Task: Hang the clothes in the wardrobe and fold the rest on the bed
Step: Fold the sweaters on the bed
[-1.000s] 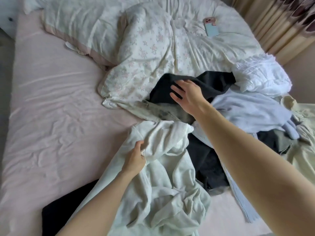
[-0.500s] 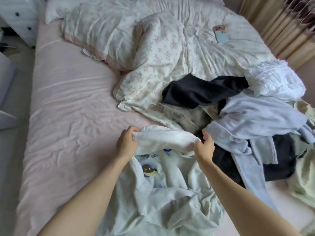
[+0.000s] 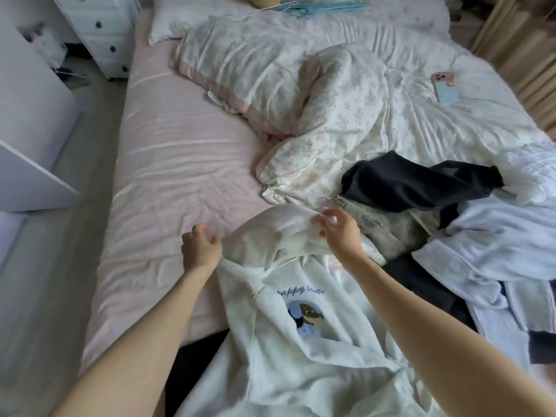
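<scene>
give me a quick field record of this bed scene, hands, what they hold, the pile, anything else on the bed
left hand: left hand grips the left edge of the hood of the white hoodie with a cartoon print
right hand: right hand pinches the hood's right edge
hoodie position: print facing up, spread on the pink bed sheet
unsorted pile: to the right, black garment, grey washed jeans, pale blue knitted top
bedding: floral cream duvet, bunched
other: phone in a pink case on the duvet; light blue hangers at the head of the bed

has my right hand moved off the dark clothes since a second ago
Yes. The right hand came off the dark garment, back toward the near bed edge, and now pinches the white hoodie.
</scene>
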The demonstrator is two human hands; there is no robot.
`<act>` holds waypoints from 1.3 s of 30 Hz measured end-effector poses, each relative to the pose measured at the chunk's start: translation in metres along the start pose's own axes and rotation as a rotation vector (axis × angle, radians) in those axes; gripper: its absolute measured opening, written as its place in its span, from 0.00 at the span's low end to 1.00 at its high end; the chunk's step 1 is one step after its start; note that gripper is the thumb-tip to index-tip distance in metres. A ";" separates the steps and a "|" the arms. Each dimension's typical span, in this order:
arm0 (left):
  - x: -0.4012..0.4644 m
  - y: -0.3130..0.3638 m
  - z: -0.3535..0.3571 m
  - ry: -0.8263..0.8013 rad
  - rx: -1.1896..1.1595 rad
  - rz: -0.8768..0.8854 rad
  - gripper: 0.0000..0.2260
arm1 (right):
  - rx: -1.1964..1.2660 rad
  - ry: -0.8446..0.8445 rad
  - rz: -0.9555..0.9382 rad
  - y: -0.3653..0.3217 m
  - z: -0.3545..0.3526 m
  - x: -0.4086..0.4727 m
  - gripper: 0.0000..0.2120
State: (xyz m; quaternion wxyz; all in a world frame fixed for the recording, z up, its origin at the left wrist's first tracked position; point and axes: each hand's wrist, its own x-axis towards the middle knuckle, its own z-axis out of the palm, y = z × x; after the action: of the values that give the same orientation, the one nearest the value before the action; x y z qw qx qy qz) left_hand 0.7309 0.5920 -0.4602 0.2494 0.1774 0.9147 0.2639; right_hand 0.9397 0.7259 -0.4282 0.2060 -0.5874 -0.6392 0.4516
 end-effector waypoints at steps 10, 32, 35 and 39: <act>-0.100 -0.029 0.105 -0.193 -0.180 -0.380 0.41 | -0.461 -0.343 -0.193 0.086 0.010 -0.047 0.27; -0.036 -0.070 -0.079 -0.086 -0.867 -0.331 0.08 | -0.128 -0.607 -0.018 -0.017 0.084 -0.187 0.08; -0.034 -0.089 -0.125 -0.013 -0.700 -0.240 0.16 | 0.284 -0.866 0.127 -0.060 0.127 -0.205 0.11; -0.040 -0.114 -0.147 0.063 -0.428 -0.109 0.14 | 0.160 -0.805 0.094 -0.060 0.158 -0.210 0.16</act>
State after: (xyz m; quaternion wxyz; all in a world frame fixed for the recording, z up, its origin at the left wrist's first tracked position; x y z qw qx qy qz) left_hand 0.6606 0.4244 -0.4023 0.2667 0.0626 0.8534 0.4435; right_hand 0.8274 0.4816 -0.4030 -0.0363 -0.3744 -0.6042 0.7024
